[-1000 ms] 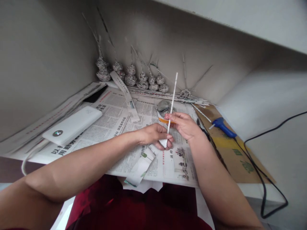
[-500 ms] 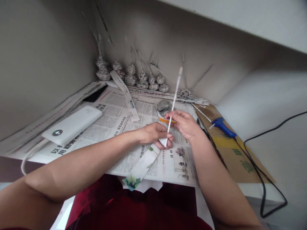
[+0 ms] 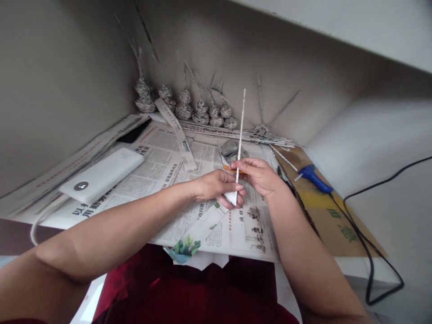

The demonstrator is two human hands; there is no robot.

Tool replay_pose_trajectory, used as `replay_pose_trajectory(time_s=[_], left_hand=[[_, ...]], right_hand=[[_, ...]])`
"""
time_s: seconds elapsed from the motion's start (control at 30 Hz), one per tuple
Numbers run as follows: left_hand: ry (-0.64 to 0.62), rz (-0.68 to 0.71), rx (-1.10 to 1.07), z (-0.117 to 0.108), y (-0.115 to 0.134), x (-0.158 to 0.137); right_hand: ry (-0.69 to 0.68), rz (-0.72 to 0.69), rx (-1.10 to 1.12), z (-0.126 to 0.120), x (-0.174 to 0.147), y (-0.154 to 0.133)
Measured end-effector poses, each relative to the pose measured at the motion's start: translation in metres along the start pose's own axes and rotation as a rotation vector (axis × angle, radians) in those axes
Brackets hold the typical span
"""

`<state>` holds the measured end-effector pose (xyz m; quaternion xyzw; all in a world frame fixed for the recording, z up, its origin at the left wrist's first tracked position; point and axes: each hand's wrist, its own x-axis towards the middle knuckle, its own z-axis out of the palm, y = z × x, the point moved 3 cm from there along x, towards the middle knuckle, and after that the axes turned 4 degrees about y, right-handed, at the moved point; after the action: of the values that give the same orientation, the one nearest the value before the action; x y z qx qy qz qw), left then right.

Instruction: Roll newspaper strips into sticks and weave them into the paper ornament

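Note:
A thin rolled paper tube (image 3: 240, 130) stands nearly upright between my hands. My left hand (image 3: 221, 186) is closed around its lower end, where an unrolled strip of printed paper (image 3: 202, 231) trails down to the left over the table's front edge. The thumb and fingers of my right hand (image 3: 254, 173) pinch the tube a little higher up. Behind my right hand lies a grey, crumpled-looking object (image 3: 230, 149), with something orange (image 3: 227, 168) at its near side, partly hidden by the fingers.
Several woven paper gourds (image 3: 184, 105) line the back wall, behind a bundle of paper tubes (image 3: 249, 135). A loose paper strip (image 3: 175, 130) lies on newspaper (image 3: 155, 157). A white power bank (image 3: 104, 175) is left; a blue glue gun (image 3: 313, 177) with black cord rests on cardboard (image 3: 340, 220) right.
The tube has swung from leaning right to nearly upright, its tip moving left. The trailing strip has shifted left at its lower end. Both hands keep their hold.

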<state>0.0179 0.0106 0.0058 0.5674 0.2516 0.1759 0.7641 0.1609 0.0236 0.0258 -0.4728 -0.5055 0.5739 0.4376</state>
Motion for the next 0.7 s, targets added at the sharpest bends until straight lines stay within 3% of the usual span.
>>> replay_pose_trajectory(time_s=[0.2,0.4,0.57,0.7], left_hand=[[-0.015,-0.03,-0.01,0.0044,0.0045,-0.004],[0.009,-0.043,0.006,0.0024,0.0002,-0.0024],[0.006,-0.017,0.002,0.0002,-0.0036,-0.0002],[0.003,-0.029,0.028,0.0019,-0.0039,0.0]], right_hand=[[0.007,0.041,0.096,0.0005,0.0025,0.0035],[0.125,0.024,0.116,-0.0038,0.0023,0.0],[-0.02,-0.002,0.014,-0.0005,-0.0017,-0.0044],[0.119,-0.045,0.03,-0.0031,0.0005,-0.0031]])
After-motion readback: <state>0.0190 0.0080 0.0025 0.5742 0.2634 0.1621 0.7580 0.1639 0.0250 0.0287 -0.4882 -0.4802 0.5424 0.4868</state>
